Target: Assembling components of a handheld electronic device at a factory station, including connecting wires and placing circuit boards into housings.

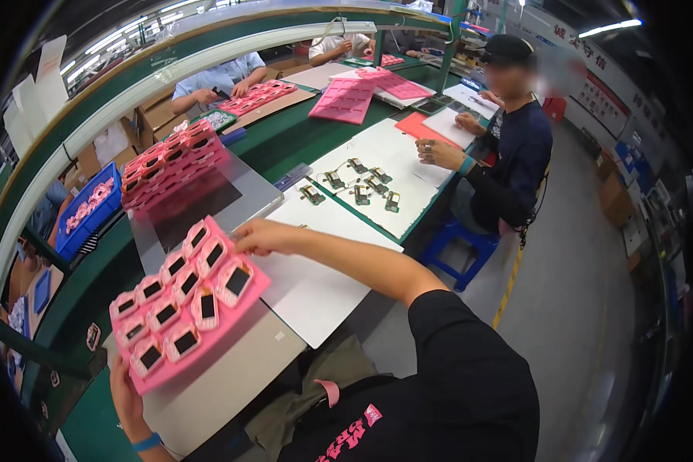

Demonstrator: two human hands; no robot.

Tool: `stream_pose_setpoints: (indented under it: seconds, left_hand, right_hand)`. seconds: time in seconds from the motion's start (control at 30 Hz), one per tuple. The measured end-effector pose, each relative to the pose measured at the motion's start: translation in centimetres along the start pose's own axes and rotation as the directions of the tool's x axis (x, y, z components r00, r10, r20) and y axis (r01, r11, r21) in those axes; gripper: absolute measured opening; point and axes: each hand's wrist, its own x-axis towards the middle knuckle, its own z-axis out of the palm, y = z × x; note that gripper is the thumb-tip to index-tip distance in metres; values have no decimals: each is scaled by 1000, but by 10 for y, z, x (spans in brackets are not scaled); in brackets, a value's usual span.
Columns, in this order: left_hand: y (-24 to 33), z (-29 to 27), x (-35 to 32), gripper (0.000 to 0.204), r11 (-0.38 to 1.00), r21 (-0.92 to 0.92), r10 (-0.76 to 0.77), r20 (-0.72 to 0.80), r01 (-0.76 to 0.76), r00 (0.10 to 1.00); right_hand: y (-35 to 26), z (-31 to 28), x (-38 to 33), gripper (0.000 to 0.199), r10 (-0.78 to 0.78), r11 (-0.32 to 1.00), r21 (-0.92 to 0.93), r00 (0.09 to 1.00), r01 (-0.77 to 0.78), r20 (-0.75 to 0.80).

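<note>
Premises: a factory assembly hall. Evidence: long green worktop [285, 142] lined with seated workers, stacked pink moulded foam trays [173, 165] of small devices, blue plastic parts bin [92, 208], cardboard cartons [614, 196].

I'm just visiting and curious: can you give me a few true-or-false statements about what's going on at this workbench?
1. Both hands hold a pink tray of small dark-screened parts. True: the left hand grips its near corner, the right hand its far edge.
2. The tray is empty. False: its pockets are filled.
3. A stack of similar pink trays sits farther along the bench. True.
4. The blue bin is on the floor. False: it sits on the bench at the left.
5. A person in a dark shirt sits on a red stool. False: the stool is blue.
</note>
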Motion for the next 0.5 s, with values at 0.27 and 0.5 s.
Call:
stream_pose_setpoints:
  seconds: [0.27,0.5]
  left_hand:
    - [-47,-61,-127,47,996,29,-80,-62,82,995]
    - [-54,-54,-144,45,978,172,-62,-302,118,951]
  right_hand:
    - [60,107,-78,12,-89,992,87,996,87,20]
    - [72,128,-81,14,11,990,-137,996,-23,-92]
